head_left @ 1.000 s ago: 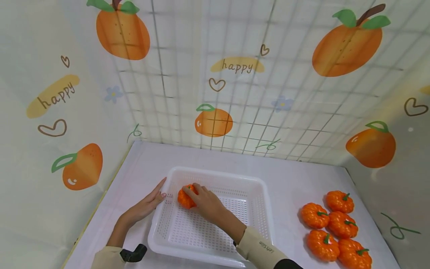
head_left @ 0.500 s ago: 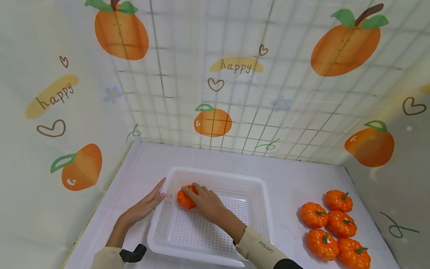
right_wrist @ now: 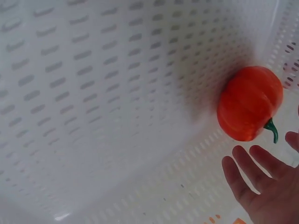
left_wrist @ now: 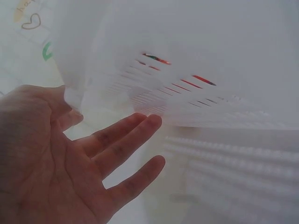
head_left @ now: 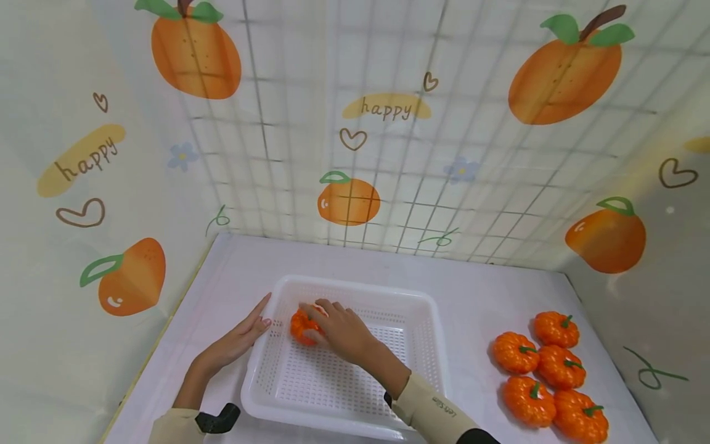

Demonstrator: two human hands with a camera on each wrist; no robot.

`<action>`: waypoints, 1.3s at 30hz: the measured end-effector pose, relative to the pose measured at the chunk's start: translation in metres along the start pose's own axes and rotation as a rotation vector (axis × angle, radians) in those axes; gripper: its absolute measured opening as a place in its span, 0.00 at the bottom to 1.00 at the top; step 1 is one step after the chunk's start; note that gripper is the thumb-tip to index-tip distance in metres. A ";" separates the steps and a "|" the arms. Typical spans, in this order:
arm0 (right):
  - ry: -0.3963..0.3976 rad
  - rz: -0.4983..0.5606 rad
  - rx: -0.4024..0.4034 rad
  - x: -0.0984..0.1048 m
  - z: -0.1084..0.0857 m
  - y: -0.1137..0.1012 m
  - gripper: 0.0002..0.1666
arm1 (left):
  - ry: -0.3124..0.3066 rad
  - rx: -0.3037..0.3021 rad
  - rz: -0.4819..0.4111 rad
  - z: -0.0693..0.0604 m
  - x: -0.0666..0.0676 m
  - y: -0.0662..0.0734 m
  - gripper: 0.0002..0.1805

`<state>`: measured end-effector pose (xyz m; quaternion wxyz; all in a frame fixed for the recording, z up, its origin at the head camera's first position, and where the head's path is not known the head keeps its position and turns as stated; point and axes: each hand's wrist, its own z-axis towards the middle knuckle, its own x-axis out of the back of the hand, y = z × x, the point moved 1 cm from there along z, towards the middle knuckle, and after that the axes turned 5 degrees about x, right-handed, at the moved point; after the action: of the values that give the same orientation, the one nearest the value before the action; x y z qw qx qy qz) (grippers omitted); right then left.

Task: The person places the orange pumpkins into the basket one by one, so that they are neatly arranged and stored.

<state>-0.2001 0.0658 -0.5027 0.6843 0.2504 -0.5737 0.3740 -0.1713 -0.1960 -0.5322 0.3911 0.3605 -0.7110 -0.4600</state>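
An orange toy pumpkin (head_left: 300, 328) with a green stem sits inside a white perforated plastic basket (head_left: 328, 425), in its far left corner. Over the pumpkin is my right hand (head_left: 346, 333), which partly covers it in the head view. In the right wrist view the fingers of the right hand (right_wrist: 268, 184) are spread and stand apart from the pumpkin (right_wrist: 250, 103). My left hand (head_left: 235, 345) rests against the outside of the basket's left wall, fingers extended. Seen from the left wrist, the left hand (left_wrist: 70, 154) has its thumb side at the basket's edge; red shows through the slots.
Several more orange pumpkins (head_left: 529, 401) lie grouped on the white tabletop (head_left: 477, 296), right of the basket. Fruit-printed white curtains (head_left: 294, 123) enclose the table at the back and both sides.
My right hand has loosened from the pumpkin, its fingers lifting and spreading slightly. The pumpkin stays in the basket's corner. The left hand keeps its place; the head view shifts a little.
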 end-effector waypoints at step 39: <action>0.325 0.033 -0.606 0.115 -0.101 0.102 0.23 | 0.009 0.017 -0.014 -0.004 -0.002 0.005 0.36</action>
<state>-0.2140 0.2303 -0.4212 0.8038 -0.0365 -0.5464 0.2325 -0.1679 -0.1944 -0.5274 0.3881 0.3708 -0.7105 -0.4551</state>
